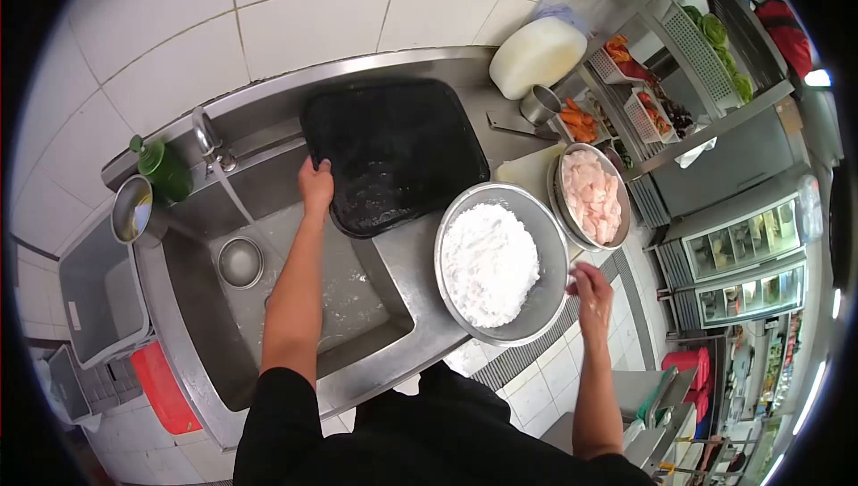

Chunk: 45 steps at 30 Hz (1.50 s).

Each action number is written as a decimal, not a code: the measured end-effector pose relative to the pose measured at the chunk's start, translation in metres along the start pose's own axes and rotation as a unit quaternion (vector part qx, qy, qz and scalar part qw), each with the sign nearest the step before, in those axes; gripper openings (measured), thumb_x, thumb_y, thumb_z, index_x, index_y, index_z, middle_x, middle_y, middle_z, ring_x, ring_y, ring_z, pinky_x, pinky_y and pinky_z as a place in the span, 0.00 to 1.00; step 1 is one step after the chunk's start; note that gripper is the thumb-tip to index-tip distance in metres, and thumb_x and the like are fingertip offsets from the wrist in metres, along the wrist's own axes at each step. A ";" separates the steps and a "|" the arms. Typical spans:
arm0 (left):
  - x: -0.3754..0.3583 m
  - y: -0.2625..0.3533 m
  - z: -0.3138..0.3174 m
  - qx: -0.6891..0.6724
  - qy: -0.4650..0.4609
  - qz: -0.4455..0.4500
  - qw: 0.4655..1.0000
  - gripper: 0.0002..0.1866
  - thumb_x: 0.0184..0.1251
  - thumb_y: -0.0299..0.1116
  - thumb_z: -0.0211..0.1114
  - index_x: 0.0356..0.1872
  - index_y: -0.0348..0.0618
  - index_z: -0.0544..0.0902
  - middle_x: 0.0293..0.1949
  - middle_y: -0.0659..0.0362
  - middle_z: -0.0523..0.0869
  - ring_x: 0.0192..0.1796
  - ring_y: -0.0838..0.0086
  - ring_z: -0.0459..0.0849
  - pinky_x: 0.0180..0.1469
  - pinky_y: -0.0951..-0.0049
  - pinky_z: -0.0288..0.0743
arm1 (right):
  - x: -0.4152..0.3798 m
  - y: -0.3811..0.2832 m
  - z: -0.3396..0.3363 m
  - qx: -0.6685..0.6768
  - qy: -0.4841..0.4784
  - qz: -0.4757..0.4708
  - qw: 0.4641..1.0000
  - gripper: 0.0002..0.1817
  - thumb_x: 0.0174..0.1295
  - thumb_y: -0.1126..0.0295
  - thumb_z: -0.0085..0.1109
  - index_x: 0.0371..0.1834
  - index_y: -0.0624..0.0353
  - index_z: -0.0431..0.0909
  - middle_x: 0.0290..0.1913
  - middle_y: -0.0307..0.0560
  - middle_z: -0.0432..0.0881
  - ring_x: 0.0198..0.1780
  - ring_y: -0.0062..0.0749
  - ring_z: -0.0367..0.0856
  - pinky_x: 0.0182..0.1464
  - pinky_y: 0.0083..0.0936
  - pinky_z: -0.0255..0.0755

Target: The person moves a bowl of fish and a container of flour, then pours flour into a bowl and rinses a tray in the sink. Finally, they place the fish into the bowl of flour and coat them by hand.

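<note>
My left hand (315,187) is closed on the left edge of a wet black tray (398,151), which spans the sink's right side and the steel counter. A large metal bowl (547,218) of white powder (490,264) stands to the right, overlapping the counter's front edge. Beside that bowl's right rim, my right hand (592,296) has its fingers pinched together. Something small and whitish shows at the fingertips, but I cannot make out whether it is the rim or a separate piece. Pale raw meat pieces (590,195) fill another metal bowl (623,211) just behind.
Water runs from the tap (207,135) into the steel sink (304,325), where a small metal bowl (240,262) sits. A green bottle (163,169) stands by the tap. Vegetable baskets (645,118) line the right shelf. A red bin (166,388) is at lower left.
</note>
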State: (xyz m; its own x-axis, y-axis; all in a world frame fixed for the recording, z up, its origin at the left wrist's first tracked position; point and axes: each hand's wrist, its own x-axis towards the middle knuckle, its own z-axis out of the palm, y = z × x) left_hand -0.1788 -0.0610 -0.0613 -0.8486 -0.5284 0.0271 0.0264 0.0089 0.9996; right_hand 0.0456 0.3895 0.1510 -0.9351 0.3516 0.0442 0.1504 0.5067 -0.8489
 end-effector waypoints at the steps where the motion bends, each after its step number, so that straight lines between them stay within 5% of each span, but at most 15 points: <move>1: 0.008 -0.034 0.010 -0.001 -0.002 -0.002 1.000 0.16 0.66 0.29 0.58 0.53 0.36 0.79 0.43 0.52 0.87 0.46 0.64 0.84 0.54 0.69 0.71 | -0.007 0.014 -0.020 -0.014 0.028 0.017 0.999 0.15 0.66 0.68 0.54 0.49 0.69 0.78 0.36 0.47 0.83 0.29 0.25 0.79 0.35 0.20 0.73; 9: 0.014 -0.085 0.022 0.150 0.077 -0.120 0.978 0.19 0.63 0.34 0.63 0.51 0.31 0.79 0.50 0.48 0.84 0.52 0.59 0.82 0.57 0.67 0.72 | -0.086 0.176 -0.143 -0.089 0.134 0.166 0.973 0.15 0.67 0.66 0.51 0.49 0.64 0.78 0.35 0.45 0.82 0.24 0.23 0.77 0.23 0.20 0.72; 11: 0.009 -0.072 0.010 -0.032 0.140 -0.103 0.984 0.18 0.62 0.36 0.64 0.49 0.34 0.81 0.49 0.47 0.84 0.51 0.59 0.82 0.57 0.65 0.72 | -0.110 0.247 -0.177 -0.130 0.107 0.220 0.961 0.14 0.66 0.64 0.52 0.45 0.63 0.78 0.32 0.45 0.80 0.20 0.25 0.76 0.18 0.21 0.69; 14: 0.029 -0.194 -0.059 -0.083 0.238 -0.159 0.955 0.15 0.61 0.35 0.63 0.46 0.37 0.82 0.46 0.49 0.85 0.47 0.61 0.83 0.54 0.64 0.73 | -0.160 0.279 -0.204 -0.034 0.078 0.369 0.925 0.11 0.62 0.64 0.51 0.39 0.61 0.76 0.28 0.46 0.77 0.20 0.31 0.77 0.15 0.25 0.66; 16: 0.007 -0.150 -0.125 -0.095 0.345 -0.255 0.898 0.11 0.60 0.32 0.62 0.41 0.40 0.82 0.36 0.52 0.86 0.38 0.64 0.84 0.42 0.65 0.78 | -0.191 0.283 -0.202 -0.074 0.111 0.414 0.901 0.09 0.64 0.67 0.48 0.27 0.58 0.69 0.19 0.40 0.69 0.13 0.25 0.67 0.09 0.24 0.54; 18: 0.033 -0.210 -0.199 -0.133 0.426 -0.126 0.886 0.05 0.61 0.31 0.60 0.35 0.44 0.81 0.24 0.58 0.82 0.28 0.70 0.82 0.27 0.68 0.76 | -0.209 0.271 -0.195 -0.061 0.130 0.450 0.881 0.08 0.64 0.68 0.48 0.28 0.58 0.69 0.19 0.40 0.68 0.13 0.26 0.67 0.09 0.24 0.53; 21: 0.053 -0.088 -0.219 -0.241 0.280 -0.172 0.913 0.04 0.65 0.34 0.59 0.33 0.48 0.80 0.23 0.59 0.79 0.26 0.75 0.80 0.26 0.71 0.75 | -0.225 0.284 -0.208 -0.004 0.092 0.491 0.866 0.05 0.64 0.71 0.48 0.32 0.58 0.70 0.19 0.41 0.69 0.13 0.27 0.67 0.09 0.24 0.57; 23: 0.104 -0.097 -0.245 -0.336 0.078 -0.156 0.926 0.08 0.66 0.40 0.62 0.35 0.48 0.80 0.27 0.59 0.81 0.27 0.74 0.80 0.31 0.71 0.77 | -0.232 0.311 -0.227 0.023 0.066 0.513 0.856 0.05 0.64 0.69 0.49 0.32 0.57 0.69 0.22 0.42 0.70 0.15 0.27 0.68 0.11 0.24 0.60; 25: 0.172 -0.084 -0.262 -0.336 -0.029 -0.280 0.899 0.13 0.69 0.44 0.59 0.40 0.46 0.82 0.35 0.57 0.86 0.34 0.67 0.84 0.35 0.67 0.79 | -0.221 0.307 -0.231 0.075 0.027 0.526 0.847 0.05 0.64 0.67 0.51 0.34 0.56 0.69 0.26 0.43 0.72 0.20 0.28 0.72 0.15 0.23 0.63; 29: 0.170 -0.046 -0.249 -0.256 0.149 -0.201 0.934 0.12 0.67 0.31 0.55 0.51 0.48 0.75 0.38 0.57 0.83 0.37 0.63 0.83 0.39 0.57 0.80 | -0.202 0.245 -0.197 -0.035 0.068 0.483 0.872 0.08 0.63 0.67 0.54 0.41 0.57 0.74 0.29 0.43 0.76 0.21 0.30 0.76 0.16 0.22 0.64; 33: 0.098 -0.041 -0.213 -0.249 0.241 -0.120 0.930 0.18 0.65 0.31 0.60 0.56 0.51 0.73 0.34 0.61 0.80 0.35 0.69 0.80 0.37 0.63 0.78 | -0.202 0.268 -0.202 -0.061 0.092 0.481 0.870 0.09 0.61 0.67 0.56 0.41 0.60 0.76 0.28 0.44 0.78 0.21 0.29 0.78 0.16 0.22 0.65; 35: 0.075 -0.153 -0.232 -0.218 -0.002 -0.085 0.972 0.16 0.66 0.35 0.59 0.54 0.48 0.75 0.32 0.61 0.80 0.31 0.71 0.79 0.33 0.67 0.76 | -0.197 0.284 -0.203 -0.137 0.080 0.470 0.868 0.08 0.60 0.68 0.58 0.34 0.63 0.78 0.24 0.43 0.78 0.21 0.29 0.78 0.17 0.23 0.67; 37: -0.021 -0.145 -0.163 -0.270 0.145 -0.233 0.923 0.11 0.70 0.42 0.55 0.36 0.46 0.79 0.25 0.63 0.79 0.22 0.75 0.75 0.23 0.75 0.68 | -0.180 0.299 -0.202 -0.125 0.079 0.457 0.877 0.09 0.59 0.67 0.58 0.28 0.63 0.79 0.21 0.44 0.78 0.21 0.28 0.79 0.18 0.24 0.68; 40: -0.110 -0.142 -0.124 -0.164 0.112 -0.307 0.931 0.13 0.70 0.44 0.56 0.34 0.46 0.80 0.27 0.64 0.79 0.28 0.77 0.76 0.29 0.75 0.69 | -0.138 0.287 -0.187 -0.159 0.081 0.394 0.902 0.10 0.58 0.67 0.60 0.31 0.64 0.81 0.23 0.45 0.80 0.21 0.28 0.79 0.20 0.25 0.71; 45: -0.197 -0.038 -0.043 -0.170 0.097 -0.241 0.951 0.13 0.70 0.44 0.57 0.37 0.46 0.80 0.32 0.63 0.81 0.35 0.77 0.78 0.38 0.76 0.72 | -0.029 0.283 -0.174 -0.169 0.117 0.194 0.959 0.15 0.62 0.62 0.58 0.43 0.63 0.82 0.30 0.44 0.83 0.29 0.30 0.82 0.28 0.25 0.74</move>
State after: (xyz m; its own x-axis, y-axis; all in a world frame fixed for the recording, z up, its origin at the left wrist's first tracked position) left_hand 0.0099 0.0061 -0.1045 -0.6936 -0.5481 -0.4674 -0.1426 -0.5316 0.8349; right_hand 0.1710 0.6591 0.0013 -0.6950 0.7133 -0.0900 0.6058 0.5136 -0.6076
